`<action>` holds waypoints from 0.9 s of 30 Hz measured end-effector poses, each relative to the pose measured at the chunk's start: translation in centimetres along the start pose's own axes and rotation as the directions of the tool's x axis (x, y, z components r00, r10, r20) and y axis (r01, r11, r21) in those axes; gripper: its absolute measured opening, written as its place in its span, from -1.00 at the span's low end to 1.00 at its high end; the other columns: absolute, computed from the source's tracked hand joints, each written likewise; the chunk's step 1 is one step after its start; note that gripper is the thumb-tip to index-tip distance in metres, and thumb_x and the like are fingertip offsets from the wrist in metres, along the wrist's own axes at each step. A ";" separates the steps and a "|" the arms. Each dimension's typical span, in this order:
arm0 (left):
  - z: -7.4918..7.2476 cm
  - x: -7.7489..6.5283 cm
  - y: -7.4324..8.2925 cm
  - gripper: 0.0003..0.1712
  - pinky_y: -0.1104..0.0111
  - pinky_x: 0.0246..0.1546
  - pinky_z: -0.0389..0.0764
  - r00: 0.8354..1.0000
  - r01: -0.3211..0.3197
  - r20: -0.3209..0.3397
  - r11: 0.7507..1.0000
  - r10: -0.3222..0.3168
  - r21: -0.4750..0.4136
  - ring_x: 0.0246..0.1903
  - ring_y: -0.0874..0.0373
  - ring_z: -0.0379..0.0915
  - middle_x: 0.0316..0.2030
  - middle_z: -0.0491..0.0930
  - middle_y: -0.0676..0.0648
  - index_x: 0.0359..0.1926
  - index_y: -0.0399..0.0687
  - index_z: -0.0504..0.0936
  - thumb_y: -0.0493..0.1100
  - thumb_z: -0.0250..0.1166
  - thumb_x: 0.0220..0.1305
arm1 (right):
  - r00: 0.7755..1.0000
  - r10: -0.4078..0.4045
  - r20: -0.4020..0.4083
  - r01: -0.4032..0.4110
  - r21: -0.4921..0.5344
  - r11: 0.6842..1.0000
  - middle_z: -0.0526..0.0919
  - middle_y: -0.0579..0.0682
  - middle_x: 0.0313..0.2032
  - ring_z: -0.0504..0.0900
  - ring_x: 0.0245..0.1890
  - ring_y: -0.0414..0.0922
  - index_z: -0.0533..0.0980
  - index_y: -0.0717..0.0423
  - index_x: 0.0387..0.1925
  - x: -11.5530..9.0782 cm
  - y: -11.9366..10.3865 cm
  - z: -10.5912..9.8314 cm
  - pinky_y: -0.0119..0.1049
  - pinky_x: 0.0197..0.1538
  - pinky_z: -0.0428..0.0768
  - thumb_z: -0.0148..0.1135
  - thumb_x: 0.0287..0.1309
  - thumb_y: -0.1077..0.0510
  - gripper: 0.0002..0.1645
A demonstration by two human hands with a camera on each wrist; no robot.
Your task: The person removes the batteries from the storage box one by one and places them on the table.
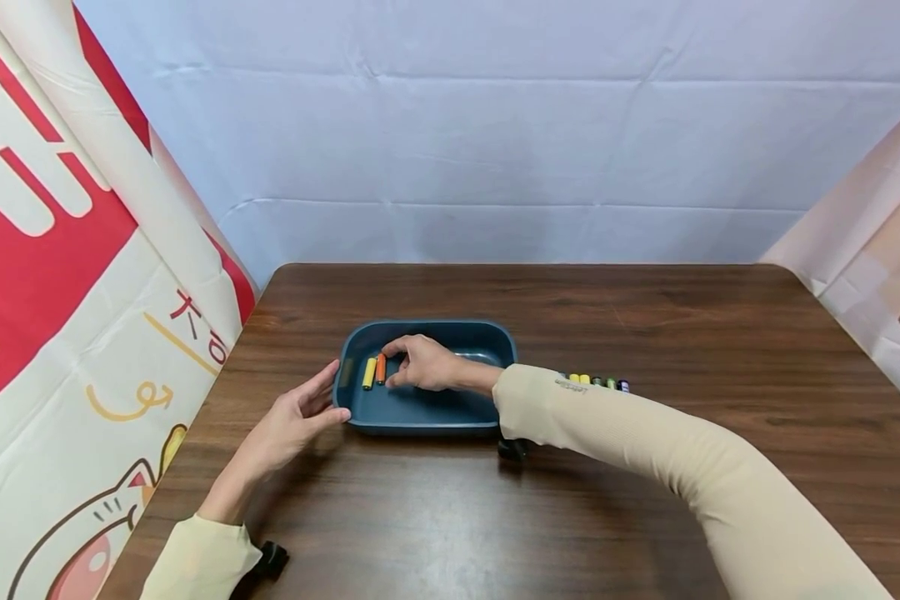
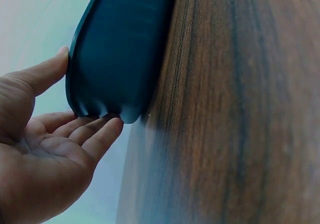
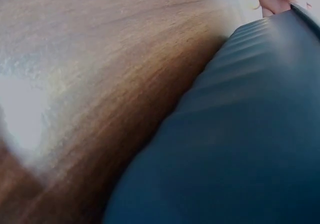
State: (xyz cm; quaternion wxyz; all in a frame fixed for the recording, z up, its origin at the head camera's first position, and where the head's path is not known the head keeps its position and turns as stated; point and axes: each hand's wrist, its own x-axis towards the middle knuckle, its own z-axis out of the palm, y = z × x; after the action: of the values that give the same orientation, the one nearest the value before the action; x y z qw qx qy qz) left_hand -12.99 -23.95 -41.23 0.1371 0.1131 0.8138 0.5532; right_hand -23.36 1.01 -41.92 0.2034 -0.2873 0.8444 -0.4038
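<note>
A dark blue rectangular tray (image 1: 435,417) stands on the table. Inside, toward its left end, a yellow battery (image 1: 370,373) and an orange battery (image 1: 380,368) lie side by side. My right hand (image 1: 427,364) reaches into the tray from the right, its index fingertip at the far end of the orange battery and its thumb spread a little to the right of the near end. My left hand (image 1: 292,421) touches the tray's left end; in the left wrist view its extended fingers (image 2: 102,139) lie against the end wall and its thumb is at the rim.
Several more batteries (image 1: 585,379) stand in a row on the brown wooden table (image 1: 435,525) right of the tray, partly hidden behind the right sleeve (image 1: 615,417). A pale cloth (image 1: 495,167) hangs behind the table, and a printed cloth (image 1: 60,333) hangs at the left.
</note>
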 end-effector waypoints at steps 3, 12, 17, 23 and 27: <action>0.0 0.0 0.0 -0.06 0.17 0.26 0.47 1.000 -0.003 0.003 1.000 0.003 0.004 0.44 -0.24 0.25 0.53 0.17 -0.33 0.64 -0.13 0.02 -0.19 0.34 0.44 | 1.000 -0.021 -0.016 0.021 -0.026 0.999 0.59 0.16 0.17 0.55 -0.46 -0.20 0.45 0.32 0.35 0.2 -0.1 0.2 -0.43 -0.39 0.52 0.47 0.24 0.23 -0.31; 0.0 0.0 -0.1 -0.08 0.20 0.26 0.49 1.000 -0.008 0.005 1.000 0.008 -0.008 0.44 -0.24 0.24 0.53 0.16 -0.33 0.64 -0.13 0.02 -0.22 0.33 0.45 | 0.999 -0.034 -0.031 0.031 -0.100 0.995 0.57 0.12 0.14 0.57 -0.43 -0.21 0.47 0.25 0.35 0.7 -0.4 0.7 -0.43 -0.36 0.56 0.51 0.19 0.25 -0.29; 0.1 0.0 -0.1 -0.08 0.20 0.27 0.49 1.000 -0.007 0.001 1.000 0.007 -0.012 0.44 -0.23 0.24 0.53 0.17 -0.33 0.64 -0.14 0.03 -0.24 0.33 0.45 | 0.998 -0.040 -0.045 0.034 -0.132 0.991 0.56 0.11 0.20 0.54 -0.42 -0.19 0.48 0.22 0.36 0.8 -0.3 0.9 -0.44 -0.35 0.53 0.50 0.20 0.26 -0.29; 0.2 0.0 -0.1 -0.08 0.21 0.27 0.49 1.000 -0.002 0.003 1.000 0.002 -0.022 0.45 -0.23 0.23 0.53 0.16 -0.33 0.64 -0.14 0.02 -0.25 0.32 0.45 | 0.996 -0.048 -0.070 0.035 -0.176 0.984 0.58 0.10 0.21 0.54 -0.34 -0.17 0.54 0.22 0.29 1.0 -0.2 1.1 -0.43 -0.27 0.55 0.51 0.20 0.22 -0.36; 0.2 0.1 -0.2 -0.09 0.20 0.27 0.49 1.000 0.000 -0.003 1.000 0.000 -0.020 0.45 -0.23 0.23 0.53 0.16 -0.33 0.64 -0.13 0.02 -0.25 0.32 0.45 | 0.995 -0.055 -0.078 0.039 -0.195 0.980 0.60 0.10 0.19 0.54 -0.27 -0.15 0.57 0.21 0.26 1.1 -0.2 1.1 -0.40 -0.21 0.56 0.52 0.19 0.22 -0.39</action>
State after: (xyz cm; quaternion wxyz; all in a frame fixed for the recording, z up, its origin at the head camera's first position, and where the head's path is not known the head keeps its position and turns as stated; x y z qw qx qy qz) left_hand -12.98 -23.81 -41.47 0.1373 0.1108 0.8084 0.5615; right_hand -23.43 -0.44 -42.54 0.1297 -0.3086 0.8804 -0.3360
